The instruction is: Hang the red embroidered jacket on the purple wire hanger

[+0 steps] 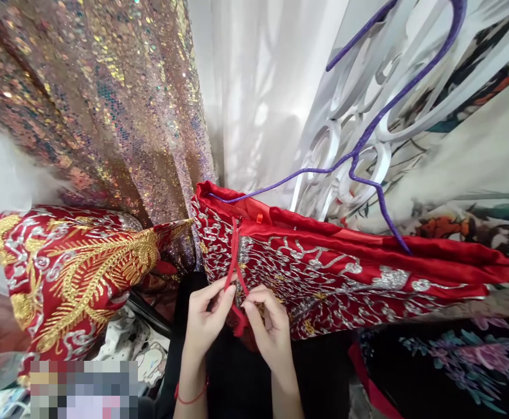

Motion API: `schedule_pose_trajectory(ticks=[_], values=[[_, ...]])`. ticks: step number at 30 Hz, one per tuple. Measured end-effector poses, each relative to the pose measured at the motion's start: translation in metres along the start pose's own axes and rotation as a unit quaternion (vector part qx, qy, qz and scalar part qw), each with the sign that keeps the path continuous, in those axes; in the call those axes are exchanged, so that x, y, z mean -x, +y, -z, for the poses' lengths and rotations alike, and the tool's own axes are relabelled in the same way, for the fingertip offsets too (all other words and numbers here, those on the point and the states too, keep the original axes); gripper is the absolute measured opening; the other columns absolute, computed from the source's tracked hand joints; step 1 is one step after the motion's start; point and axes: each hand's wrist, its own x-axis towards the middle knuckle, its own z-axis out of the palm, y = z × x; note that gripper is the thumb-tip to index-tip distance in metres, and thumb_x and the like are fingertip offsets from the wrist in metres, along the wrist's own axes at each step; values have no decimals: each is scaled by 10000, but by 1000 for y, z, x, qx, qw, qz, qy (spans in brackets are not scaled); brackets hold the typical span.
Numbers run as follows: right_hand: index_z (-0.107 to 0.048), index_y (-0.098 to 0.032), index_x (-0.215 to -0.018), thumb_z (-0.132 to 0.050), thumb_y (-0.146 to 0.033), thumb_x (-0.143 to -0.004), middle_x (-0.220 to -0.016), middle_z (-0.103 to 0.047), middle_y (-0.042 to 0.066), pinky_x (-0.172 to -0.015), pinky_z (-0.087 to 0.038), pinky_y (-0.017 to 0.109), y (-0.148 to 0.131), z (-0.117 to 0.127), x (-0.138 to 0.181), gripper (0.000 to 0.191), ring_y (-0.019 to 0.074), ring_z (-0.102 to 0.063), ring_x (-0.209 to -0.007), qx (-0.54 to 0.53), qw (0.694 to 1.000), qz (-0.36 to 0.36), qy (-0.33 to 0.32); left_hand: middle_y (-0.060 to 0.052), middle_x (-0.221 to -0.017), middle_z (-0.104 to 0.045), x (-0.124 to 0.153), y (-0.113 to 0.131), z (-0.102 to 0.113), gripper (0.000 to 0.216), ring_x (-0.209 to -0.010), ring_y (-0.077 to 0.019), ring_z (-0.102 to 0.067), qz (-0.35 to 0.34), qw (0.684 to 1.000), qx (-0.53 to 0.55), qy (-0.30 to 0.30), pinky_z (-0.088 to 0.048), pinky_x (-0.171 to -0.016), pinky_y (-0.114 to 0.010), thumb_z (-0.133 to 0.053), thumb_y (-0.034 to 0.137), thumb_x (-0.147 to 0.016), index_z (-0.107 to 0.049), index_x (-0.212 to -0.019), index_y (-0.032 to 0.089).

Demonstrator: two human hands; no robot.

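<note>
A red garment (346, 256) with silver and gold embroidery and a red satin waistband hangs from a purple wire hanger (361, 142). A thin red drawstring (234, 250) comes down from its waist near the left end. My left hand (211, 308) pinches one strand of that cord between thumb and fingers. Close beside it, my right hand (267, 317) is closed on the other strand. The strands meet between my hands, and a loose end dangles below; whether they are knotted I cannot tell. A red cord bracelet (192, 398) circles my left wrist.
At left spreads a red cloth piece (92, 273) with gold embroidery, joined toward the garment. Behind are a sequined curtain (119, 105) and a white sheer curtain (258, 87). A white scrolled frame (381, 134) stands behind the hanger. Black floral fabric (477, 361) lies lower right.
</note>
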Motion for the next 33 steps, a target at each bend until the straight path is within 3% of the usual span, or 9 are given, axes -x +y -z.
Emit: schedule_pose_trajectory(ticks=[5,8,11,14,17,22,26,30,33], values=[[-567,-238,-1235,-456,-290,-1026,-873,-644,16,-685,-533,247,2,-13,0,243,118,-604,-697,-25,995,-89,28,26,-606,-673,4,-1,6,181,-474,-65,-543,-3,997,-24,79,-454,-483,-157,-726,274,-859,-791,-990,166],[-609,-243,-1196,-434,-304,-1027,-1040,-695,69,-818,-556,295,-5,-18,-8,251,160,-671,-891,21,996,-79,27,41,-583,-694,5,-1,10,176,-467,-81,-606,14,997,-36,64,-511,-523,-167,-719,248,-871,-779,-1025,186],[-647,-233,-1141,-440,-300,-1019,-1119,-701,99,-877,-557,314,-17,-23,-16,250,189,-677,-1008,61,996,-56,26,-27,-874,-800,3,-3,12,215,-713,-144,-745,-16,995,-82,50,-599,-718,-240,-671,221,-904,-767,-1096,208],[-653,-207,-1131,-571,-339,-964,-981,-702,75,-682,-547,263,-26,-27,-22,227,150,-648,-755,91,993,-62,30,-74,-1157,-768,1,-5,12,286,-1073,-226,-727,-115,982,-145,27,-564,-968,-381,-607,163,-921,-753,-1156,237],[-670,-195,-977,-613,-361,-937,-789,-674,21,-563,-481,231,-29,-30,-28,180,116,-571,-597,109,990,-69,52,-65,-1129,-777,1,-6,8,303,-1079,-225,-724,-178,973,-143,17,-548,-982,-398,-570,115,-923,-766,-1112,250],[-657,-195,-927,-473,-346,-996,-788,-702,33,-619,-504,217,-30,-28,-31,247,119,-625,-636,45,996,-75,23,-40,-1005,-792,5,-3,3,209,-969,-177,-741,-81,991,-67,77,-578,-886,-301,-550,169,-966,-753,-978,218],[-630,-198,-915,-472,-343,-976,-700,-653,6,-562,-468,211,-28,-31,-23,223,114,-571,-569,34,992,-122,-23,-31,-992,-774,8,-5,2,148,-904,-160,-750,15,996,-4,90,-590,-837,-251,-686,248,-902,-655,-1039,201],[-612,-194,-843,-475,-300,-940,-688,-653,12,-562,-449,214,-25,-35,-19,198,114,-564,-563,48,989,-135,-44,-16,-997,-758,10,-5,3,200,-910,-136,-748,20,993,24,116,-564,-912,-243,-675,249,-915,-610,-1100,213],[-643,-187,-863,-481,-264,-919,-676,-646,8,-570,-450,211,-24,-35,-20,188,107,-556,-561,11,987,-152,-55,-30,-1043,-754,13,-1,5,220,-959,-137,-740,32,994,65,87,-544,-957,-255,-616,272,-959,-599,-1173,223]])
